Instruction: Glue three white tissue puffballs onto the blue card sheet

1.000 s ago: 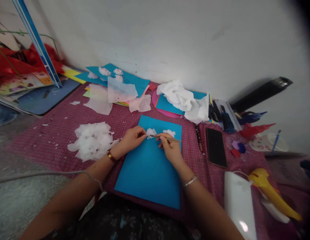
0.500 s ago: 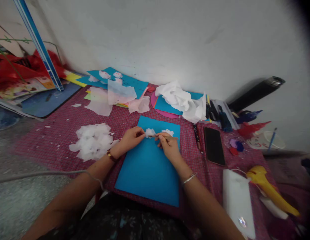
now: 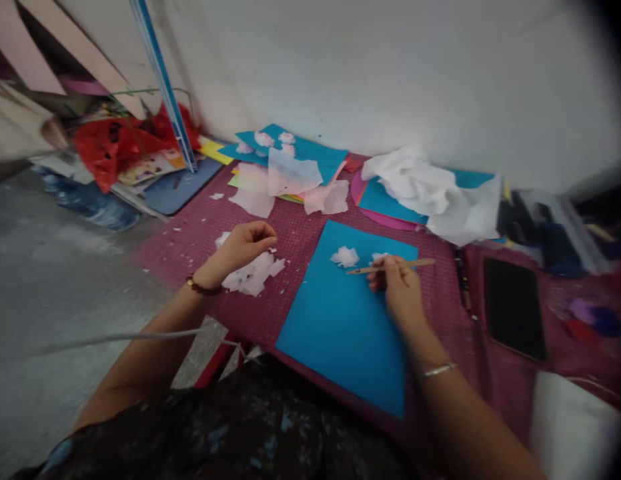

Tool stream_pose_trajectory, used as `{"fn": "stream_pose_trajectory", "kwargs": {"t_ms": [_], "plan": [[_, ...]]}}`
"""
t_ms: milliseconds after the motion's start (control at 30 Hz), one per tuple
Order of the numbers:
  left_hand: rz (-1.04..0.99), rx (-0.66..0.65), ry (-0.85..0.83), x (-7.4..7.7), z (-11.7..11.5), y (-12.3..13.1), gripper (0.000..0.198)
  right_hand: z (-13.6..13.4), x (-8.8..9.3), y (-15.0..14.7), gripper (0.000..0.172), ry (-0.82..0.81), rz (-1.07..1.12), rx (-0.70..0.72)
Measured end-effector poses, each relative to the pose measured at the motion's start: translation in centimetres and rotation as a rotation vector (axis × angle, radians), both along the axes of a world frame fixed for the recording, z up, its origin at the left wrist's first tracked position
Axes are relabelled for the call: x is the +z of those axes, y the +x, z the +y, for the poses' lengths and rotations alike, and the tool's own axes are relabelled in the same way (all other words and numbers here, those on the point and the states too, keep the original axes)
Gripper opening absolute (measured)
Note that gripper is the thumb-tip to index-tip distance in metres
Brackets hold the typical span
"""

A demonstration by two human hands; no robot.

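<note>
A blue paper sheet (image 3: 335,333) lies in front of me, bearing a white tissue-paper tuft (image 3: 345,257) near its top edge. A second white tuft (image 3: 379,257) is partly hidden behind my right hand (image 3: 397,283). That hand is closed around a slim, light wooden stick (image 3: 415,263), whose pointed end hangs over the sheet just below the first tuft. Over the pile of white tissue pieces (image 3: 253,275) hovers my left hand (image 3: 247,245), thumb and fingertips drawn together. Whether a scrap is between them I cannot make out.
Crumpled white tissue (image 3: 415,183) rests on coloured paper at the back. Blue sheets with pinkish tufts (image 3: 315,153) lie at the back left. A dark phone (image 3: 514,307) and a patterned pen (image 3: 463,283) are on the right. A grey cord (image 3: 140,337) crosses my left forearm.
My left hand has left the tuft on the sheet and moved left over the tissue pile. My right hand, still holding the stick, has drawn slightly away from the tuft. The view has swung left.
</note>
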State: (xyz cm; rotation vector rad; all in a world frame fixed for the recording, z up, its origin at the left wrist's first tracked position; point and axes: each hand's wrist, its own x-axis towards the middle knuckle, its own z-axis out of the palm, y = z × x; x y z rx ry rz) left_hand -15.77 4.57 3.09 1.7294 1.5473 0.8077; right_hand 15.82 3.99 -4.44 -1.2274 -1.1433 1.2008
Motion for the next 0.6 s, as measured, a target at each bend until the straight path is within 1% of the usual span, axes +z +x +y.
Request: {"fn": "stream_pose_trajectory", "kwargs": {"t_ms": [100, 233, 333, 467, 600], "plan": [[0.03, 0.017, -0.049, -0.7, -2.1, -1.6, 0.018, -0.1, -0.1, 0.2, 0.037, 0.012, -0.011, 0.011], [0.049, 0.007, -0.131, -2.0, -4.9, -2.5, 0.019, -0.2, -0.1, 0.3, 0.035, 0.013, -0.042, 0.016], [0.084, -0.008, -0.131, -2.7, -6.4, -3.1, 0.017, -0.3, -0.2, 0.4, 0.034, 0.001, -0.048, 0.017], [0.119, 0.012, -0.07, -2.5, -7.4, -3.4, 0.013, -0.4, -0.3, 0.4, 0.033, 0.0, -0.048, 0.027], [0.165, 0.066, 0.038, -2.4, -7.1, -1.9, 0.01, -0.5, -0.2, 0.3, 0.033, -0.006, -0.057, 0.011]]}}
